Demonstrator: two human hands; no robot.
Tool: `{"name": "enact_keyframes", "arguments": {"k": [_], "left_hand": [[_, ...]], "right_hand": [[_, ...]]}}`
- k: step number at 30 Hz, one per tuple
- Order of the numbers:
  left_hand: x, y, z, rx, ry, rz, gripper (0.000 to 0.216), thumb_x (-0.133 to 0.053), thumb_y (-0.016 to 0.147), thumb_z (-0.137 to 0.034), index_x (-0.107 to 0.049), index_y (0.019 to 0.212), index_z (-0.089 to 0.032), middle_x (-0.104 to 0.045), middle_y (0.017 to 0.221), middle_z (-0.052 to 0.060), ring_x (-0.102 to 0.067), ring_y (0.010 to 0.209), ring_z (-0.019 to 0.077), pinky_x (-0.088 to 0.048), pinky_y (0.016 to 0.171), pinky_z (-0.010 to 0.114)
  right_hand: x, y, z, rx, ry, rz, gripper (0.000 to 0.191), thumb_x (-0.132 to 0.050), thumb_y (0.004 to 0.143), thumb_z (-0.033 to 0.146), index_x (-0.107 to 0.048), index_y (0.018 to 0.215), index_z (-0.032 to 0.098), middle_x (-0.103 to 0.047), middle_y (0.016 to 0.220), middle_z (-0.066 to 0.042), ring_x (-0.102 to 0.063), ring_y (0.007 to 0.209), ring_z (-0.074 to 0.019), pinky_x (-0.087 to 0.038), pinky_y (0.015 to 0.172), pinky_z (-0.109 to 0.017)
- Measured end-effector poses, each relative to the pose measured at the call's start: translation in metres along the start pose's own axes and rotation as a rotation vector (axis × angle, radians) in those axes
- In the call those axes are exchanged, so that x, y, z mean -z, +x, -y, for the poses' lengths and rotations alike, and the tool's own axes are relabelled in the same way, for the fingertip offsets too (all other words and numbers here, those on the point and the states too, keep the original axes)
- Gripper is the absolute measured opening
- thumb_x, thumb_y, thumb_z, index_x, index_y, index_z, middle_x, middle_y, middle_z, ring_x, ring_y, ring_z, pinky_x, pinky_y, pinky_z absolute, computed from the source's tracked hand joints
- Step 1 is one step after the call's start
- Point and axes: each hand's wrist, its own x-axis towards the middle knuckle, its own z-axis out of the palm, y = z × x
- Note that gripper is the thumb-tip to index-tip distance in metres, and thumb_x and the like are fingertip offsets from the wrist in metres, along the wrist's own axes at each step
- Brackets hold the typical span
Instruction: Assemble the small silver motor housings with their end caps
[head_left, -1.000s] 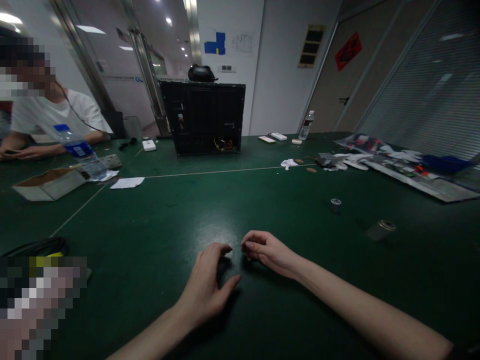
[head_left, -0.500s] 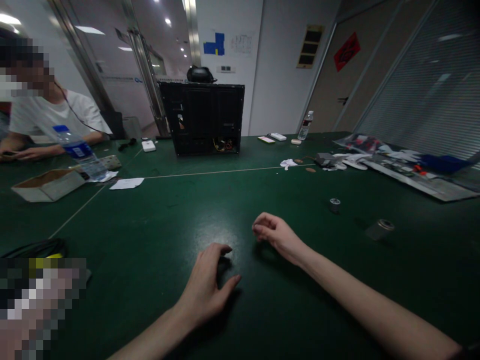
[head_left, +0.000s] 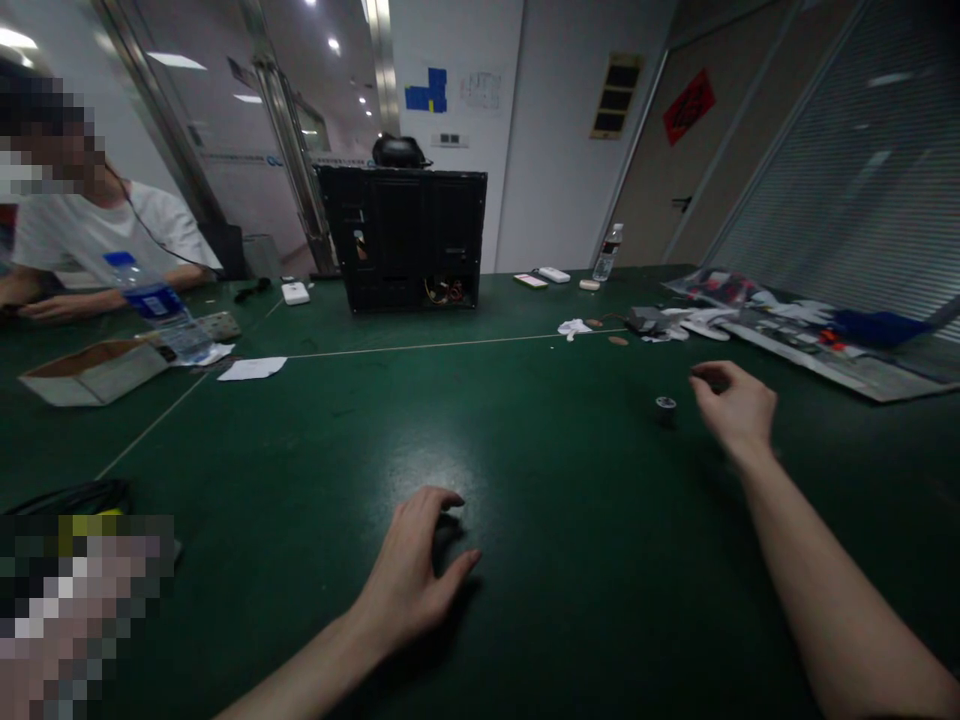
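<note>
My left hand (head_left: 420, 560) rests low over the green table (head_left: 525, 620), thumb and fingers apart, with nothing between them. Out to the right, my right hand (head_left: 739, 405) is held above the table with its fingers loosely curved and a gap by the thumb; I see nothing in it. Just left of it stands a small dark cylinder with a pale top (head_left: 665, 408), apart from the fingers. A larger grey cylinder is hidden behind my right hand and wrist.
A black flat panel (head_left: 412, 240) stands at the back. On the left are a shallow box (head_left: 94, 375), a blue-capped water bottle (head_left: 161, 310), a paper sheet (head_left: 253, 369) and a seated person (head_left: 112, 240). A cluttered board (head_left: 847, 360) lies at the right.
My right hand has moved right and away from me, from beside the left hand to near the small cylinder, covering the larger one. My left hand has stayed still.
</note>
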Motion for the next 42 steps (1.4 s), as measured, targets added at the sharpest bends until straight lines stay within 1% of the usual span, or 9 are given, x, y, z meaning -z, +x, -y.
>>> {"name": "enact_keyframes", "arguments": {"k": [2,4,8,12,17,23,27,34,42], "left_hand": [[0.0,0.0,0.0,-0.005,0.0,-0.003,0.035,-0.065,0.081,-0.023,-0.05,0.113,-0.022,-0.059,0.113,0.009,-0.057,0.105,0.0283,-0.049,0.088,0.047],[0.0,0.0,-0.001,-0.009,0.003,-0.011,0.035,-0.065,0.08,-0.023,-0.051,0.112,-0.022,-0.059,0.113,0.009,-0.058,0.104,0.0284,-0.049,0.088,0.047],[0.001,0.0,-0.001,-0.013,0.005,-0.006,0.034,-0.065,0.081,-0.023,-0.051,0.112,-0.022,-0.059,0.112,0.009,-0.058,0.104,0.0283,-0.049,0.088,0.047],[0.002,0.0,-0.002,0.004,0.002,0.009,0.034,-0.065,0.081,-0.024,-0.051,0.112,-0.022,-0.059,0.113,0.008,-0.057,0.105,0.0282,-0.049,0.088,0.047],[0.001,0.0,-0.001,0.004,-0.001,0.008,0.034,-0.065,0.081,-0.023,-0.052,0.112,-0.021,-0.059,0.112,0.009,-0.057,0.103,0.0281,-0.048,0.088,0.048],[0.0,0.0,0.0,0.004,-0.014,0.005,0.035,-0.065,0.081,-0.023,-0.051,0.113,-0.021,-0.059,0.113,0.009,-0.057,0.104,0.029,-0.048,0.088,0.049],[0.0,0.0,0.001,-0.002,-0.002,-0.001,0.035,-0.065,0.081,-0.023,-0.05,0.112,-0.022,-0.059,0.112,0.009,-0.057,0.104,0.029,-0.048,0.088,0.049],[-0.001,-0.001,0.0,-0.007,0.01,-0.006,0.035,-0.065,0.081,-0.024,-0.051,0.113,-0.022,-0.06,0.112,0.009,-0.058,0.104,0.0282,-0.049,0.088,0.047],[0.0,0.0,0.002,-0.002,0.012,-0.01,0.036,-0.066,0.081,-0.025,-0.052,0.113,-0.021,-0.061,0.113,0.008,-0.058,0.104,0.0274,-0.05,0.088,0.046]], "right_hand": [[-0.007,0.0,-0.004,0.006,-0.034,0.035,0.02,-0.053,0.083,0.026,-0.063,0.098,0.018,-0.07,0.095,-0.012,-0.064,0.085,-0.0224,-0.045,0.079,-0.029],[-0.013,0.0,-0.005,0.017,-0.075,0.077,0.022,-0.052,0.084,0.027,-0.063,0.101,0.018,-0.069,0.097,-0.011,-0.064,0.086,-0.0229,-0.045,0.078,-0.03],[-0.02,-0.001,-0.007,0.035,-0.172,0.175,0.026,-0.052,0.083,0.028,-0.063,0.104,0.02,-0.069,0.099,-0.012,-0.062,0.087,-0.028,-0.044,0.073,-0.036],[-0.025,-0.001,-0.012,0.056,-0.24,0.262,0.026,-0.05,0.083,0.029,-0.065,0.102,0.02,-0.068,0.099,-0.014,-0.06,0.086,-0.0302,-0.043,0.067,-0.037],[-0.029,-0.002,-0.017,0.079,-0.266,0.344,0.026,-0.051,0.083,0.031,-0.066,0.101,0.021,-0.069,0.097,-0.011,-0.061,0.083,-0.029,-0.043,0.063,-0.035],[-0.029,-0.001,-0.019,0.056,-0.267,0.327,0.029,-0.048,0.085,0.029,-0.064,0.107,0.021,-0.069,0.099,-0.011,-0.063,0.082,-0.0283,-0.043,0.065,-0.035],[-0.028,0.001,-0.022,0.046,-0.268,0.327,0.028,-0.048,0.083,0.027,-0.065,0.104,0.019,-0.07,0.095,-0.012,-0.063,0.081,-0.0278,-0.044,0.068,-0.035],[-0.028,0.003,-0.025,0.04,-0.278,0.354,0.027,-0.048,0.083,0.028,-0.066,0.1,0.019,-0.07,0.091,-0.012,-0.062,0.076,-0.0279,-0.044,0.065,-0.036],[-0.029,0.002,-0.027,0.038,-0.279,0.363,0.029,-0.049,0.083,0.031,-0.066,0.104,0.02,-0.07,0.093,-0.012,-0.063,0.078,-0.0276,-0.044,0.064,-0.034]]}}
